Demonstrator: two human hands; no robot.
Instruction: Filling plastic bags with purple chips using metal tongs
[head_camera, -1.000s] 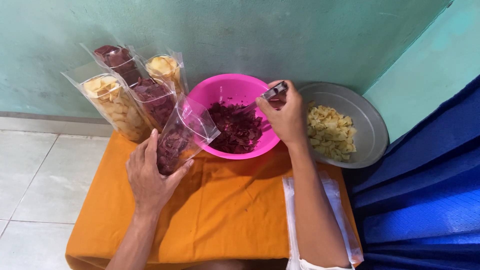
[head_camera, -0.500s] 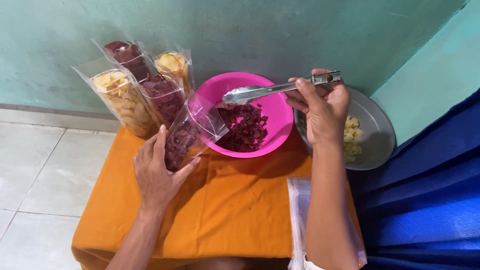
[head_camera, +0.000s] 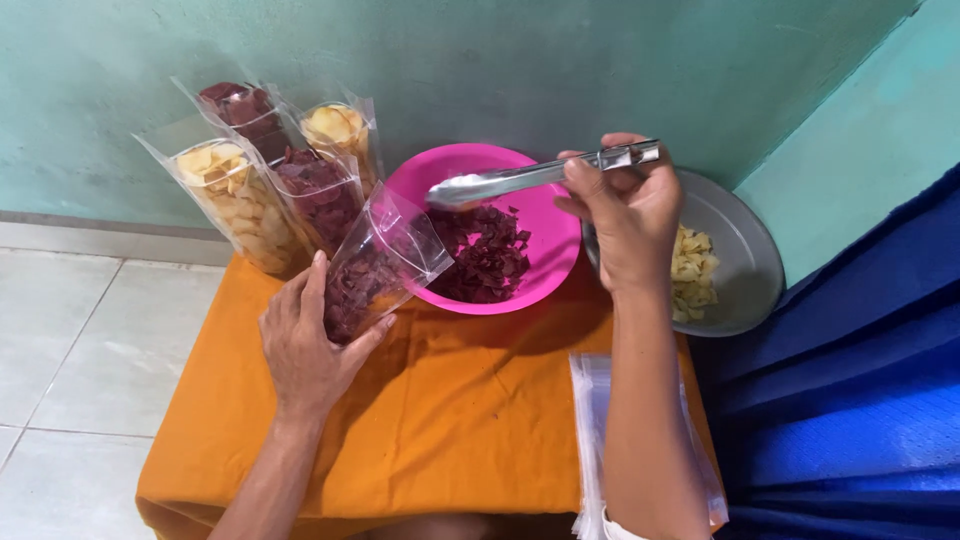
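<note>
Keep your left hand (head_camera: 305, 345) wrapped firmly round the clear, crinkly plastic pouch (head_camera: 375, 265), already part-filled with dark purple chips and tilted with its open mouth towards the round pink plastic bowl (head_camera: 555, 225), so the thin film does not fold shut. Your right hand (head_camera: 620, 215) is closed round the handle of the shiny metal tongs (head_camera: 520, 180); the tips hover pressed together over the bowl's brittle purple chips (head_camera: 490, 255), apparently carrying nothing, so pinch lightly or the flakes may crumble.
</note>
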